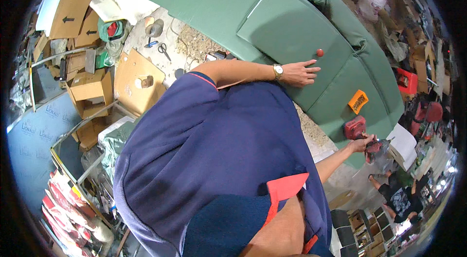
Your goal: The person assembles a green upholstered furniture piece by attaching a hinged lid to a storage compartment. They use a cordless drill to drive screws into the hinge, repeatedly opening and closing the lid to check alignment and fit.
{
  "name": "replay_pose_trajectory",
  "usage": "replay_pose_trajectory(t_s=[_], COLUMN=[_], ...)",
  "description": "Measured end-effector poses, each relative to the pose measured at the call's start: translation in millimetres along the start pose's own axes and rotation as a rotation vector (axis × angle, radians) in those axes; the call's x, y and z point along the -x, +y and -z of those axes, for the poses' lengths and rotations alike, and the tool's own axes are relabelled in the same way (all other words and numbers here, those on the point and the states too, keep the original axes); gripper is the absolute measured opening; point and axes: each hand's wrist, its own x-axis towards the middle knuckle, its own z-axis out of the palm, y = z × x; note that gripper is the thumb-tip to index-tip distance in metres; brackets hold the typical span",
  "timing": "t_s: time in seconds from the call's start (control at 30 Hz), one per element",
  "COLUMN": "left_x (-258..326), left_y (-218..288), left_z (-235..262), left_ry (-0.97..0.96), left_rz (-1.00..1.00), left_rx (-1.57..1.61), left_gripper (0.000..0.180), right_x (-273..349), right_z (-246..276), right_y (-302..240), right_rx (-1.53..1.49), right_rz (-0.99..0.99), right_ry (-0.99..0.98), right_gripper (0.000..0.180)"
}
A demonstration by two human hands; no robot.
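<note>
A long green upholstered piece [209, 9] with padded panels stretches across the view in front of me. My left hand [299, 73], a watch [278, 71] on its wrist, rests flat on it with the fingers spread. Just beyond those fingertips is a small round reddish-brown object [319, 52] on the green surface. My right hand [362, 144] grips a red cordless drill [354, 127] at the right end of the piece; part of its handle is hidden by my fingers.
An orange printed packet [358, 101] lies near the drill. Black scissors [164, 52] and cardboard [138, 82] are on the floor at the left, with boxes [90, 86] behind. A red case [405, 81] sits at the right. Another person [403, 197] is at the lower right.
</note>
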Motion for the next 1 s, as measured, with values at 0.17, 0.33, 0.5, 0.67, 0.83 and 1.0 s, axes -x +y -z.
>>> replay_pose_trajectory(t_s=[0.17, 0.33, 0.5, 0.67, 0.83, 1.0], left_x=[16.9, 73.3, 140.7, 180.6, 179.3, 175.8], left_y=[-14.3, -19.3, -30.3, -33.4, -29.4, -37.2], left_z=[21.8, 56.3, 71.7, 71.1, 74.5, 78.5], left_ry=[0.234, 0.402, 1.106, 1.033, 1.036, 0.997], left_rz=[-0.073, 0.535, 1.741, 1.833, 1.812, 1.830], left_rx=[0.299, 0.679, 1.671, 2.090, 2.256, 2.335], left_gripper=[0.040, 0.025, 0.043, 0.073, 0.067, 0.067], right_x=[8.5, 19.0, 19.5, 40.2, 83.9, 119.7], right_z=[4.9, 2.4, -2.7, -18.2, -38.2, -75.2], right_y=[-5.0, -5.6, -9.0, -57.5, -111.8, -107.1], right_rx=[0.101, -0.005, 0.092, -0.012, 0.073, 0.626], right_rz=[-0.005, -0.093, -0.262, -0.002, -0.285, 0.577], right_ry=[-0.008, 0.169, 0.142, 0.156, -0.140, -0.381], right_gripper=[0.037, 0.034, 0.030, 0.017, 0.021, 0.027])
